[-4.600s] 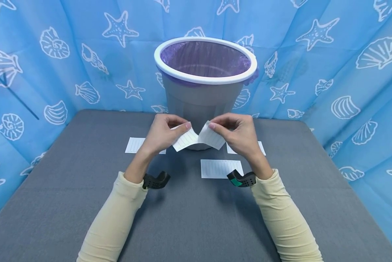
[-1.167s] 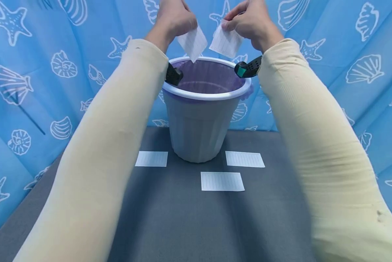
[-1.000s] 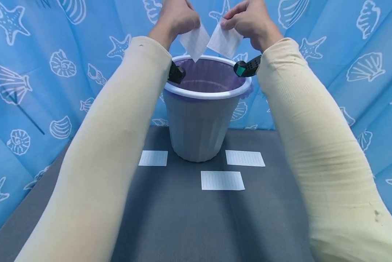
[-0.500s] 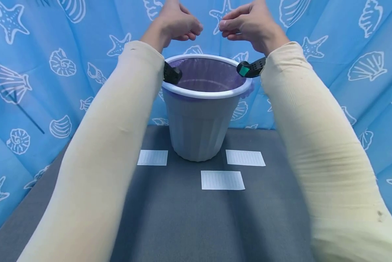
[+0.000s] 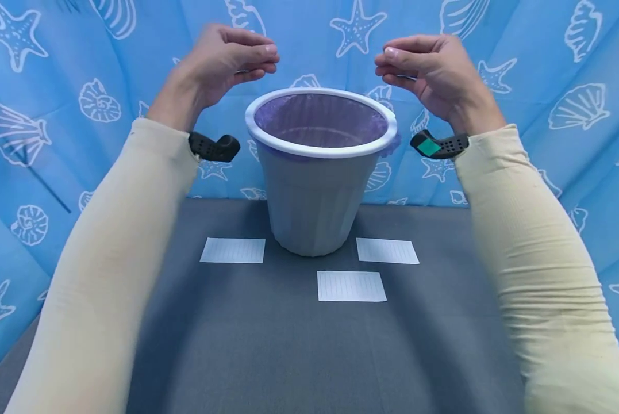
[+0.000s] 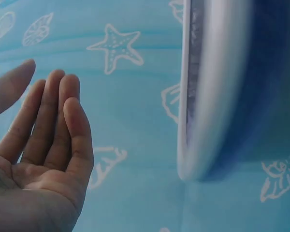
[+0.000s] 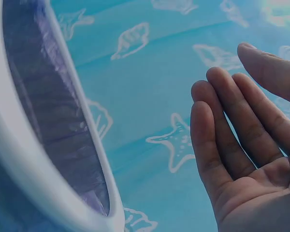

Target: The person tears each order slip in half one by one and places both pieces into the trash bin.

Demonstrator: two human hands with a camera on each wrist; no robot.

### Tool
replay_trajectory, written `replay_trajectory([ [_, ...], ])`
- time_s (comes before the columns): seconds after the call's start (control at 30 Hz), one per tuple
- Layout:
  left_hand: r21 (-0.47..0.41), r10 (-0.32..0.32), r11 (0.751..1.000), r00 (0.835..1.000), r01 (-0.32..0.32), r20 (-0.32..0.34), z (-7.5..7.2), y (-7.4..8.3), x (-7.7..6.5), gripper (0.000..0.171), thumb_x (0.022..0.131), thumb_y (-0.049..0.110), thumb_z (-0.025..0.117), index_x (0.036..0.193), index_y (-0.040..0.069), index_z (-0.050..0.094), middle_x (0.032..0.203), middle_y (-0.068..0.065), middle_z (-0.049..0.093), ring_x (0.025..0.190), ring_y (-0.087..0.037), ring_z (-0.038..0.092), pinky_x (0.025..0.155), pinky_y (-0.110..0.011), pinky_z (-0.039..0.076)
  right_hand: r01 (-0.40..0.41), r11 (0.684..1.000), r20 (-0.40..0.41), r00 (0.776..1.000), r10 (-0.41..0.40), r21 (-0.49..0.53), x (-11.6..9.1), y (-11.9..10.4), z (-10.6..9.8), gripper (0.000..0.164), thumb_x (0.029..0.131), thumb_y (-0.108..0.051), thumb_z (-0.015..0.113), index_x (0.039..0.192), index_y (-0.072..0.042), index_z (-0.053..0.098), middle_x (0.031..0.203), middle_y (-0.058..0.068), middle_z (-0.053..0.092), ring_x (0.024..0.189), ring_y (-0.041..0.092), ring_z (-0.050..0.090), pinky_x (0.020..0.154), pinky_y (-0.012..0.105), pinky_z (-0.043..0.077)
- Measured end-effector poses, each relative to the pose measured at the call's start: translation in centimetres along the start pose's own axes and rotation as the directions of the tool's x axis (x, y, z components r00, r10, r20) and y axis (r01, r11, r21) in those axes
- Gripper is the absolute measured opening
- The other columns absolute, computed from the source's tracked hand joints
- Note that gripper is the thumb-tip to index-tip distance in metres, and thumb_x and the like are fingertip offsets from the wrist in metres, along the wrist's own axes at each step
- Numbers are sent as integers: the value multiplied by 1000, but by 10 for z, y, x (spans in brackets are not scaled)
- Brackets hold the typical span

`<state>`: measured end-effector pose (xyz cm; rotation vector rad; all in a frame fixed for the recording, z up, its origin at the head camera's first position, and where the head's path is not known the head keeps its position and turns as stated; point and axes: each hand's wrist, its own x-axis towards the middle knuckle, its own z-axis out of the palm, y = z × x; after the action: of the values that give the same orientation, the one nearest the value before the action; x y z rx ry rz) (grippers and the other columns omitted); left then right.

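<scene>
A grey trash can [image 5: 314,195] with a white rim and a purple liner [image 5: 322,123] stands at the back of the table. My left hand [image 5: 218,66] is in the air to the left of its rim, holding nothing. On the other side, my right hand [image 5: 435,72] is raised right of the rim, also without anything in it. Both wrist views show relaxed fingers, with the thumb apart from them. No paper shows in the part of the can's inside that I can see; its bottom is hidden.
Three lined paper slips lie around the can's base: a left slip [image 5: 233,250], a right slip [image 5: 387,251] and a front slip [image 5: 352,286]. The grey table [image 5: 288,356] extends toward me. A blue shell-patterned curtain [image 5: 149,167] hangs behind.
Earlier my hands tore a paper slip in two near the can's front, then held the halves over the opening. Both halves have left my fingers, and my hands have moved apart.
</scene>
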<state>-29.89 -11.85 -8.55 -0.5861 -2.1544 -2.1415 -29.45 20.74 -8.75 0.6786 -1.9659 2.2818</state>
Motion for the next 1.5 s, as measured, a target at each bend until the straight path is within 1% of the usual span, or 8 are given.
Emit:
replay_trajectory([
  [0.2, -69, 87, 994, 996, -89, -24, -19, -17, -36, 36, 75, 13, 78, 107, -1, 68, 103, -13, 65, 97, -25, 61, 89, -28, 47, 127, 986, 29, 991, -131, 110, -35, 6, -17, 31, 80, 5, 69, 108, 16, 60, 97, 24, 66, 91, 32, 64, 87, 35, 49],
  [0.4, -53, 202, 977, 977, -205, -61, -22, -41, -71, 32, 77, 11, 77, 104, -4, 68, 98, -15, 67, 91, -27, 63, 88, -29, 48, 154, 958, 60, 983, -173, 241, -74, 26, -34, 23, 85, 14, 57, 108, 18, 59, 97, 27, 65, 91, 35, 64, 87, 38, 50],
  [0.5, -39, 216, 975, 973, -220, -86, -24, -60, -87, 31, 78, 11, 76, 104, -5, 68, 95, -14, 68, 89, -26, 64, 85, -29, 49, 183, 959, 62, 978, -200, 215, -94, 44, -42, 23, 86, 14, 55, 109, 19, 58, 97, 25, 66, 92, 34, 65, 86, 38, 50],
  [0.6, 45, 205, 979, 972, -201, -113, -25, -80, -104, 30, 80, 15, 76, 105, -1, 69, 95, -11, 69, 90, -24, 64, 85, -29, 49, 194, 972, 80, 975, -206, 135, -112, 65, -46, 23, 87, 14, 54, 110, 18, 58, 98, 22, 67, 92, 32, 65, 85, 37, 50],
  [0.83, 180, 156, 974, 981, -135, -111, -22, -131, -136, 31, 82, 21, 74, 108, 5, 69, 100, -9, 69, 95, -23, 64, 88, -29, 47, 44, 996, 144, 989, -33, -72, -151, 120, -54, 28, 89, 10, 55, 117, 15, 55, 106, 14, 67, 101, 24, 63, 92, 31, 46],
  [1.07, 195, 62, 980, 994, -44, -88, -18, -174, -152, 33, 82, 25, 74, 108, 6, 69, 101, -6, 68, 94, -21, 64, 83, -27, 50, -112, 949, 87, 986, 143, -294, -179, 178, -62, 39, 87, -3, 65, 120, 13, 53, 109, 10, 67, 104, 21, 63, 87, 27, 49],
  [1.27, 199, 22, 980, 999, -16, -28, -10, -195, -156, 33, 83, 24, 72, 110, 5, 68, 103, -9, 69, 94, -19, 65, 83, -27, 51, -193, 901, 91, 965, 246, -388, -187, 212, -61, 39, 84, -13, 70, 118, 5, 59, 110, 17, 66, 105, 34, 60, 82, 29, 52],
  [1.5, 212, -24, 977, 998, 10, 64, 9, -208, -160, 32, 83, 23, 72, 109, 4, 68, 101, -10, 69, 92, -20, 66, 80, -32, 52, -212, 904, 183, 938, 295, -370, -191, 236, -53, 44, 81, -10, 74, 118, 7, 58, 113, 28, 60, 105, 41, 58, 79, 34, 53],
])
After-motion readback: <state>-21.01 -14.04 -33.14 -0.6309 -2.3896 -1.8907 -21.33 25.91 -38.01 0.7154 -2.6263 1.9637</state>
